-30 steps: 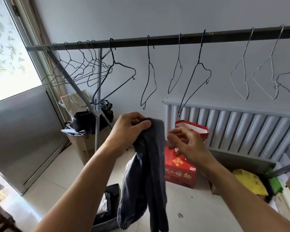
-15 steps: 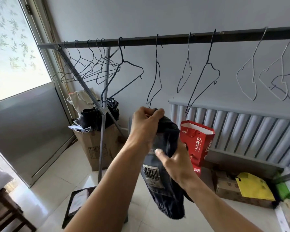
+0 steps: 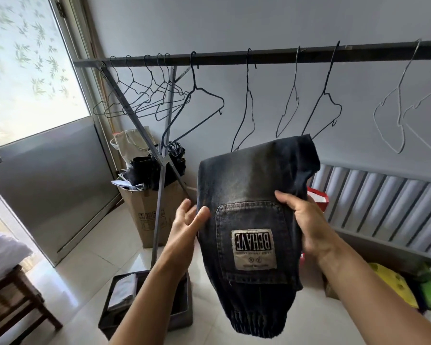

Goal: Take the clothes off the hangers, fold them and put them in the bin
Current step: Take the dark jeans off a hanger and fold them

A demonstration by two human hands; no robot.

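Observation:
A folded pair of dark jeans [image 3: 249,185] with an upside-down "BEHAVE" patch is held up in front of me at chest height. My right hand [image 3: 306,225] grips its right edge, thumb on the front and fingers behind. My left hand [image 3: 187,225] is at its left edge, fingers loosely straight and thumb touching the denim. Below on the floor stands a dark bin [image 3: 182,317] with folded clothes inside, partly hidden by my left forearm. Several wire hangers [image 3: 197,103] hang bare on the dark rail [image 3: 259,57].
The rack's crossed legs [image 3: 159,195] stand just behind the bin. A cardboard box [image 3: 147,210] full of bags stands by the wall. To the right are a radiator [image 3: 383,202], a red bag [image 3: 320,199] and a yellow bag [image 3: 393,282]. A wooden stool [image 3: 13,307] stands at the lower left.
The hanging jeans were folded over and raised. My left hand let go of the top and moved to the left edge; my right hand took hold of the right edge.

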